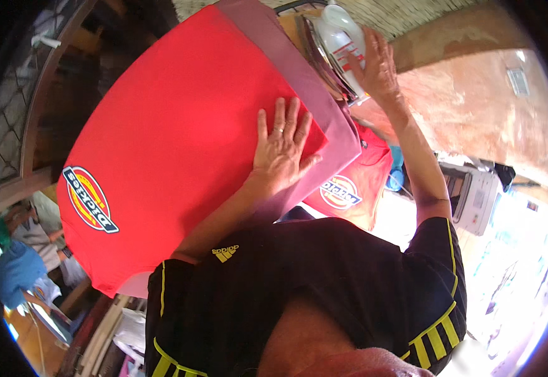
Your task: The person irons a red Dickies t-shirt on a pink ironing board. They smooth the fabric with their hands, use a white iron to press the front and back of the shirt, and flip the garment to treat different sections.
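Pink-covered board point(338, 139) carries the red shirt point(179, 119), left of centre; left hand point(281, 154) flat on it, gripping nothing. Right hand point(379, 74) at white iron point(335, 39), far end, grasp unclear. Looks like smoothing; next press probably needs firm iron control.

A mesh panel point(0, 135) in a brown frame point(40, 100) stands between nine and ten o'clock, woven matting point(409, 16) at one. A blotchy pinkish-brown surface point(468, 100) spreads at two; white glare point(519, 295) floods four o'clock.
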{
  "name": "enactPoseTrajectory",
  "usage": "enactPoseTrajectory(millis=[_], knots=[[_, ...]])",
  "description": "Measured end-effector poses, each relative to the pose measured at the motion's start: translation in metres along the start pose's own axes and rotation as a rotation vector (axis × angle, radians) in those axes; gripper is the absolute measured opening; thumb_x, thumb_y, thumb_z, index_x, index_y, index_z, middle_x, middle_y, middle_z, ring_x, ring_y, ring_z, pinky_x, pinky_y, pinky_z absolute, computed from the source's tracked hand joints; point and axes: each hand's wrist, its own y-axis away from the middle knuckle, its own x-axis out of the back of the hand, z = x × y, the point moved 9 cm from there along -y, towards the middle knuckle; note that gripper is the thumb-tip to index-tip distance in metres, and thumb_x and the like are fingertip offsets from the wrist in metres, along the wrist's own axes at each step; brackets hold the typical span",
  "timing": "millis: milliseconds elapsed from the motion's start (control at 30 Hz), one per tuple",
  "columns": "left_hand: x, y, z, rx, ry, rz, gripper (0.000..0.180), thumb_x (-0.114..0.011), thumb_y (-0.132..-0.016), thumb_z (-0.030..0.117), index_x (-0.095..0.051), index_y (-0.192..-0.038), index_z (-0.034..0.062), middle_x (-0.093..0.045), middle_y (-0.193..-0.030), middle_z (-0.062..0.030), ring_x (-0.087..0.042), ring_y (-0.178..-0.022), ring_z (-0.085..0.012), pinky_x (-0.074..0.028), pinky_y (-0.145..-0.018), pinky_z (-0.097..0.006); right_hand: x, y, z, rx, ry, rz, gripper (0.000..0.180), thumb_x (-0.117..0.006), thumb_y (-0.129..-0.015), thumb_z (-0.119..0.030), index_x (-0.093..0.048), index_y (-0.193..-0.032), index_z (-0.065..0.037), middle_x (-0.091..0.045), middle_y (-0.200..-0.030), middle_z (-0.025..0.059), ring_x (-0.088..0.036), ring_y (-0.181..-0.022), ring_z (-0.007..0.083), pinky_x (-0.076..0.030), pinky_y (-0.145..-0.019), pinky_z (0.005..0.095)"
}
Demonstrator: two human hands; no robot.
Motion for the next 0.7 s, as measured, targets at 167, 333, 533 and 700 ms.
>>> enactPoseTrajectory(millis=[167,333,533,700], knots=[[-0.016,0.013,0.015,-0.035,-0.050,-0.023,0.069,-0.044,-0.096,0.052,-0.033,-0.151,0.0118,-0.017,-0.160,-0.0180,-0.012,-0.148,-0.0384,-0.009,-0.117,-0.060,-0.051,-0.019,0.032,-0.374,-0.549,-0.325,0.031,-0.065,-0.094,-0.035,-0.055,-0.089,-0.007,-0.057,-0.060,0.0051,-0.051,-0.045,0.0213,-0.041,-0.044,0.0317],[-0.023,0.015,0.020,-0.051,-0.050,0.016,0.055,-0.045,-0.099,0.033,-0.040,-0.147,0.0081,-0.025,-0.159,-0.0120,-0.020,-0.148,-0.0314,-0.016,-0.120,-0.049,-0.048,-0.028,0.034,-0.510,-0.614,-0.563,0.043,-0.060,-0.095,-0.045,-0.059,-0.093,-0.003,-0.054,-0.064,0.0064,-0.051,-0.056,0.0137,-0.042,-0.054,0.0320],[-0.034,0.029,0.035,-0.054,0.091,0.159,0.052,-0.052,-0.089,0.019,-0.050,-0.139,0.0036,-0.039,-0.152,-0.0085,-0.031,-0.142,-0.0258,-0.028,-0.116,-0.041,-0.011,-0.065,-0.031,-0.168,-0.515,-0.565,0.048,-0.059,-0.094,-0.046,-0.064,-0.106,-0.001,-0.067,-0.082,0.0182,-0.066,-0.074,0.0278,-0.051,-0.070,0.0399],[-0.027,0.031,0.039,-0.020,0.114,0.217,0.048,-0.054,-0.088,0.016,-0.054,-0.134,0.0047,-0.046,-0.146,-0.0056,-0.042,-0.131,-0.0224,-0.038,-0.107,-0.038,-0.035,-0.076,-0.112,0.133,-0.512,-0.358,0.045,-0.058,-0.094,-0.044,-0.062,-0.108,-0.001,-0.066,-0.086,0.0259,-0.065,-0.080,0.0448,-0.051,-0.072,0.0488]])
